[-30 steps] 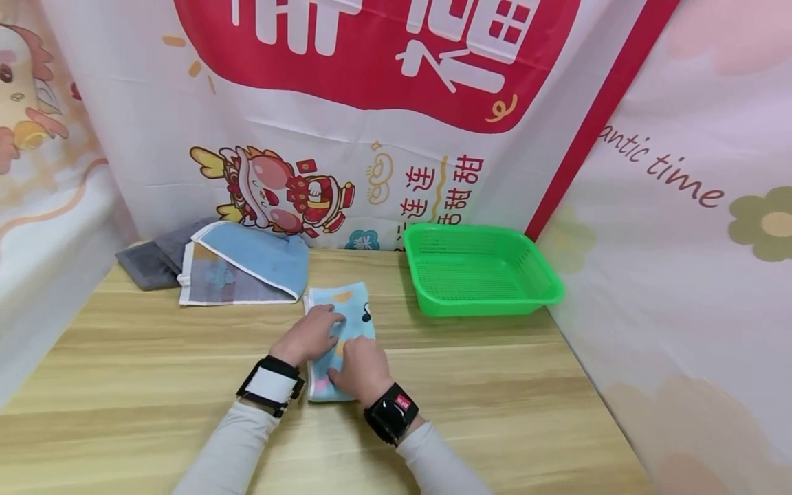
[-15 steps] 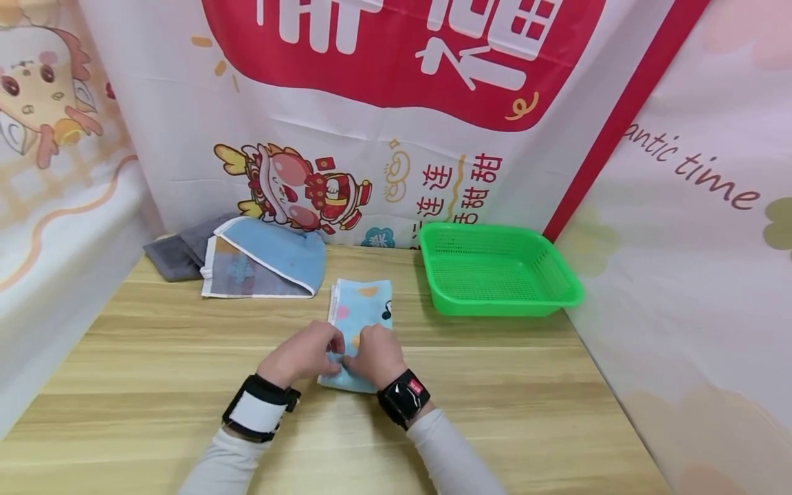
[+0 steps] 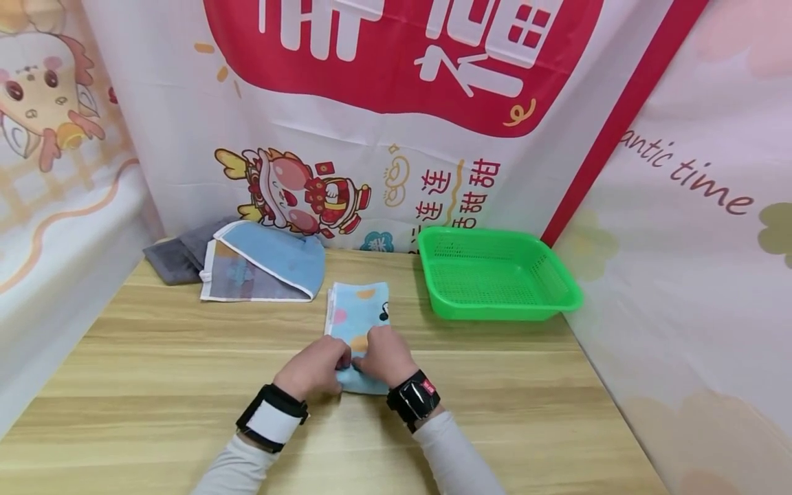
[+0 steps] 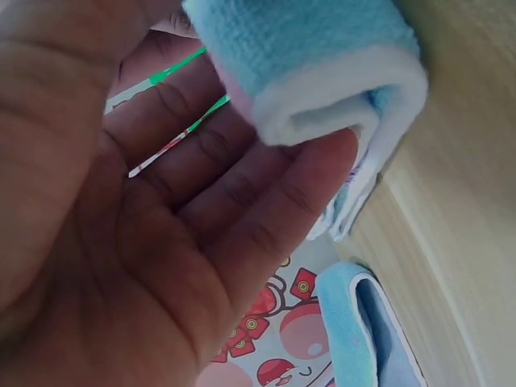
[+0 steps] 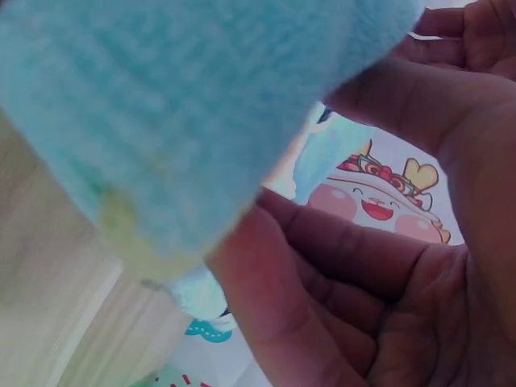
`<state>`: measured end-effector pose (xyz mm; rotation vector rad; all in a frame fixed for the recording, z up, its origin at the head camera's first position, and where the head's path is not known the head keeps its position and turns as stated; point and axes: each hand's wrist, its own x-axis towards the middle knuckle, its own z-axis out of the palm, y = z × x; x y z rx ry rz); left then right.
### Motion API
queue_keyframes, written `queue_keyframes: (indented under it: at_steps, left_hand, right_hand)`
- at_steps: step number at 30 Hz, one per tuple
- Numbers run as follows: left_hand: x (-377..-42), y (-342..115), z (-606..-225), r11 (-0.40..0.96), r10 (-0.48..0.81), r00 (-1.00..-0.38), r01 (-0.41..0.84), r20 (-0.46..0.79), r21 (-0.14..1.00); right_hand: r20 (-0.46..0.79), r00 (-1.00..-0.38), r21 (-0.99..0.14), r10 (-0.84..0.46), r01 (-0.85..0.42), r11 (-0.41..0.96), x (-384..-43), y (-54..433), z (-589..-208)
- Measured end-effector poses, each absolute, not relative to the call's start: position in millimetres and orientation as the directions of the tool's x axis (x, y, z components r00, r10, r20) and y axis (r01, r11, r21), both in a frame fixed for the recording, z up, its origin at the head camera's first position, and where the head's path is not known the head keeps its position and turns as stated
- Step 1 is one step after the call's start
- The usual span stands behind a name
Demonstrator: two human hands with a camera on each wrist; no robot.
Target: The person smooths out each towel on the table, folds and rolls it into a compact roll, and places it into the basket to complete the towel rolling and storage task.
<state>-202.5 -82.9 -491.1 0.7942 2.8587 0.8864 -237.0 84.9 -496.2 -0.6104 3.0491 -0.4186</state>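
Observation:
A light-blue hand towel (image 3: 360, 309) with orange and pink spots and a dark note print lies folded lengthwise on the table. Its near end is turned up into a fold, whose white-edged layers (image 4: 347, 89) show in the left wrist view. My left hand (image 3: 317, 366) grips the fold's left side, fingertips against the white edge. On the other side my right hand (image 3: 390, 357) pinches the same fold; the right wrist view shows blue terry (image 5: 177, 121) between thumb and fingers. Both hands hide part of the fold in the head view.
A green plastic basket (image 3: 501, 313) stands at the back right. At the back left lie a blue-and-grey cloth (image 3: 272, 265) and dark grey cloths (image 3: 173, 261). Printed curtains (image 3: 155, 124) hang behind and beside the wooden table (image 3: 155, 371).
My left hand has left the towel's upper left side and come down to its near end. That end is now raised and turned up between both hands. The head view has shifted slightly.

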Motion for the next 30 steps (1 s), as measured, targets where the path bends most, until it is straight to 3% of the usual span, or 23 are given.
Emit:
queue_keyframes:
  at_steps: [13,23,30]
  left_hand:
    - [-205,-74,-487,0.792,0.432,-0.901,0.392,0.024,0.468]
    - [-221,-70,-483,0.840,0.392,-0.901,0.268,-0.185,0.472]
    - [-230,-72,-478,0.817,0.433,-0.884,0.303,-0.175,0.491]
  right_hand:
    - [0.049,-0.914,-0.342,-0.402,-0.393,0.853,-238,90,-486]
    - [0.006,-0.867,-0.213,-0.498,-0.488,0.847,-224,88,-467]
    - [0.045,-0.868,-0.188,-0.495,-0.494,0.849,-229,89,-482]
